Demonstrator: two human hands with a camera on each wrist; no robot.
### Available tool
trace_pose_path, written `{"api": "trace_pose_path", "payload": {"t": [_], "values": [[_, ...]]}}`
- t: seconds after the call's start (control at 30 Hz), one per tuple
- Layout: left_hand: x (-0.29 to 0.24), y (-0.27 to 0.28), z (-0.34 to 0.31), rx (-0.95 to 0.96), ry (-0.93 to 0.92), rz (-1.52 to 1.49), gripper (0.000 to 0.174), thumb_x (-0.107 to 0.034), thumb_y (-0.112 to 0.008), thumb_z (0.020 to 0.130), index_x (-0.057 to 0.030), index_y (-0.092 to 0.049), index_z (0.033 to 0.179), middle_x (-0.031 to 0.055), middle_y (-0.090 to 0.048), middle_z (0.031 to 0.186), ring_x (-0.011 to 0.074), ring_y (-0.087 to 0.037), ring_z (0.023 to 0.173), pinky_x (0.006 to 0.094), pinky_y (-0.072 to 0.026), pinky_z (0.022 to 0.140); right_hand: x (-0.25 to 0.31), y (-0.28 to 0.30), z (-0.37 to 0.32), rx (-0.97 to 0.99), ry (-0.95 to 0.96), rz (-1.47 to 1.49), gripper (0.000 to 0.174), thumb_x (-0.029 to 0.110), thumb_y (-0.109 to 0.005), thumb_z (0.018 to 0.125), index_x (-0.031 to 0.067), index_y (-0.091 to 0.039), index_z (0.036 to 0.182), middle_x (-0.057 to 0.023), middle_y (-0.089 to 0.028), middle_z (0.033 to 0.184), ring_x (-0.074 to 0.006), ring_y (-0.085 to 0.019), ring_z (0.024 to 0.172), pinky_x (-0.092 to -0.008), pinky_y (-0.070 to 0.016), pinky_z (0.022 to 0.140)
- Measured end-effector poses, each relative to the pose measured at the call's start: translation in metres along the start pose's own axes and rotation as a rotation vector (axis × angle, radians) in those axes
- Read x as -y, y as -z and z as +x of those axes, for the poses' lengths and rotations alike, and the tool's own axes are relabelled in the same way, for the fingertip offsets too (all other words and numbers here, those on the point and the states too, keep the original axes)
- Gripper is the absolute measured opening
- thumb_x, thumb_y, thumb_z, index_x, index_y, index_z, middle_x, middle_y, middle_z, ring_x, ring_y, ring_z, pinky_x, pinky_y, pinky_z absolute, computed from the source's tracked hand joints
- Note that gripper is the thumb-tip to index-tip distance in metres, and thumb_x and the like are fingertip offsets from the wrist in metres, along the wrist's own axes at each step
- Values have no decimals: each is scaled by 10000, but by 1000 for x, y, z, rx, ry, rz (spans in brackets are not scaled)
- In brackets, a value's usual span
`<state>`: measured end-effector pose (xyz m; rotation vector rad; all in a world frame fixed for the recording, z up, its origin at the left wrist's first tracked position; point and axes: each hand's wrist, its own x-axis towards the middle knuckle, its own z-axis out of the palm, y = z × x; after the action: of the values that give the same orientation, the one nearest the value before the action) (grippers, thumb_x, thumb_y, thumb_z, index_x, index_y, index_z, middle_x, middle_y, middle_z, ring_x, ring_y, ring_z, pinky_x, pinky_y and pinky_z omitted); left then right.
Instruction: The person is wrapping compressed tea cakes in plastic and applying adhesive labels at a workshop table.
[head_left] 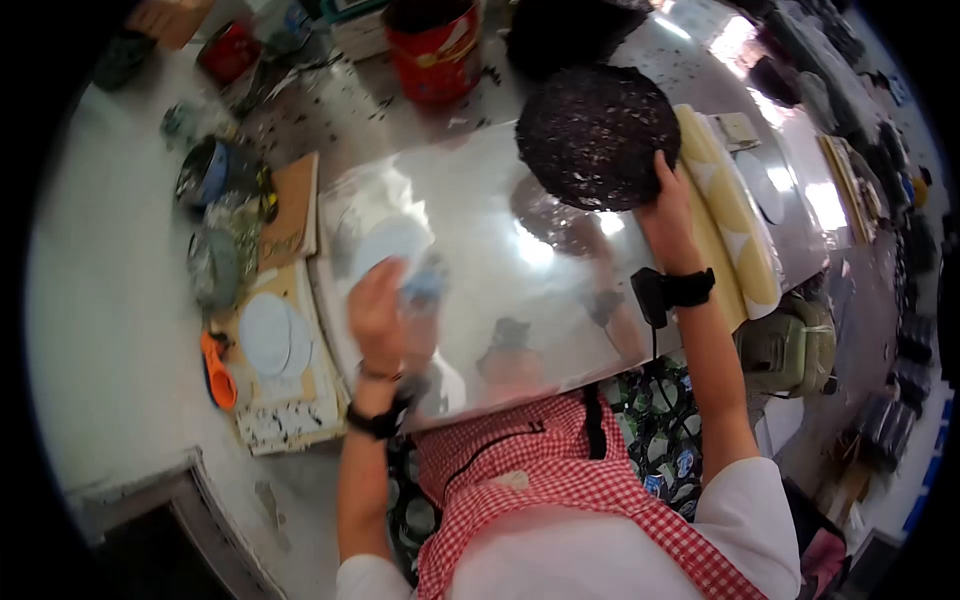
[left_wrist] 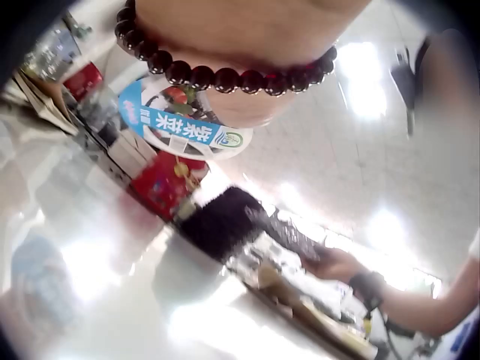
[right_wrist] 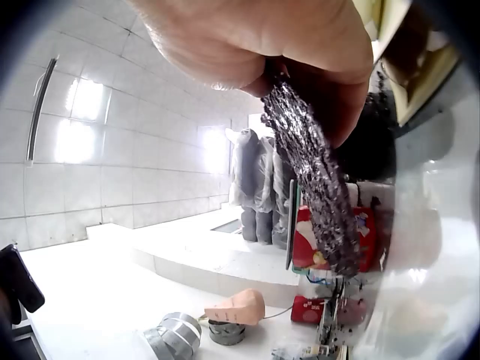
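Note:
My right hand [head_left: 668, 225] grips the edge of a round, flat cake of dried seaweed [head_left: 598, 138], its thumb on the upper face. Dark and rough, the cake is tilted over the shiny table surface [head_left: 470, 290]; the right wrist view shows it edge-on [right_wrist: 315, 176]. My left hand [head_left: 378, 312], blurred, pinches a round paper label [head_left: 395, 242] at the left of the shiny surface. In the left wrist view the label [left_wrist: 184, 124] shows a blue band with printed characters and a food picture. Most of the left fingers are hidden behind the wrist there.
White paper discs [head_left: 268, 335] lie on a board at the left, beside orange-handled scissors [head_left: 217, 372]. A red bucket [head_left: 432, 50] and a black pile [head_left: 570, 35] stand at the back. A yellow-and-white roll [head_left: 735, 215] lies right of the shiny surface.

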<state>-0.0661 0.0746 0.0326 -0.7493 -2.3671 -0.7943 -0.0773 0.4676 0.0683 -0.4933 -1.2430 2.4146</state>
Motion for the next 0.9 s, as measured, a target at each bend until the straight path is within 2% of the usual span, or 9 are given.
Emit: {"api": "trace_pose_path", "payload": {"t": [0.07, 0.13, 0.27, 0.33, 0.43, 0.53, 0.63, 0.73, 0.9], "values": [[-14, -51, -24, 585, 65, -35, 517, -300, -630, 864, -123, -524, 1337, 147, -468, 1406, 337, -453, 1274, 522, -327, 1047, -14, -2, -30, 15, -11, -62, 420, 238, -483, 1008, 6, -428, 1353, -104, -536, 1313, -222, -557, 1160, -350, -465, 984], [-31, -58, -42, 735, 58, 39, 580, -411, -503, 923, -186, -381, 1443, 133, -216, 1562, 292, -197, 1444, 587, -121, 1128, -26, -14, -62, 12, 67, -187, 420, 239, -469, 1015, -16, -433, 1347, -101, -555, 1274, -210, -571, 1120, -318, -462, 971], [-37, 2, -48, 646, 121, 143, 573, -417, -498, 924, -179, -396, 1436, 137, -269, 1541, 315, -250, 1421, 609, -158, 1102, -63, -24, -103, 186, 426, -900, 342, 68, -482, 961, 19, -525, 1297, -198, -596, 1204, -225, -574, 1142, -322, -434, 993], [-30, 30, -73, 709, 137, 175, 570, -414, -497, 925, -179, -399, 1435, 141, -273, 1538, 325, -257, 1415, 620, -166, 1091, -77, -46, -118, 531, 747, -1202, 602, -135, -498, 735, 52, -534, 1307, -211, -485, 1356, -365, -505, 1215, -394, -420, 1029], [-22, 40, -113, 814, 75, 245, 570, -410, -483, 933, -222, -373, 1460, 142, -252, 1547, 327, -226, 1428, 614, -145, 1091, -116, -60, -117, 970, 870, -1519, 563, -12, -550, 805, 107, -493, 1352, -207, -419, 1418, -359, -416, 1302, -434, -362, 1068], [-9, 43, -125, 791, 63, 236, 570, -420, -505, 924, -212, -406, 1445, 132, -247, 1551, 333, -197, 1438, 592, -128, 1108, -142, -52, -110, 1129, 848, -1647, 537, 95, -573, 851, 136, -466, 1376, -209, -391, 1442, -351, -369, 1339, -439, -326, 1087], [10, 55, -129, 815, 133, -108, 463, -385, -604, 879, -181, -548, 1291, 129, -239, 1557, 336, -187, 1441, 558, -113, 1128, -133, -42, -111, 1163, 786, -1710, 531, 137, -587, 866, 149, -459, 1382, -210, -377, 1452, -345, -344, 1359, -444, -309, 1094], [15, 61, -134, 716, 186, -292, 273, -283, -749, 752, -129, -583, 904, 95, -302, 1541, 325, -220, 1434, 515, -133, 1139, -131, -33, -117, 1173, 714, -1763, 540, 319, -552, 916, 163, -424, 1417, -215, -307, 1496, -342, -277, 1400, -450, -258, 1124], [11, 57, -136, 636, 199, -275, 169, -217, -715, 766, -90, -608, 800, 94, -411, 1482, 338, -290, 1405, 467, -215, 1122, -136, -30, -119, 1148, 683, -1780, 666, 569, -466, 919, 175, -386, 1450, -212, -237, 1533, -344, -209, 1430, -462, -188, 1152]]}}
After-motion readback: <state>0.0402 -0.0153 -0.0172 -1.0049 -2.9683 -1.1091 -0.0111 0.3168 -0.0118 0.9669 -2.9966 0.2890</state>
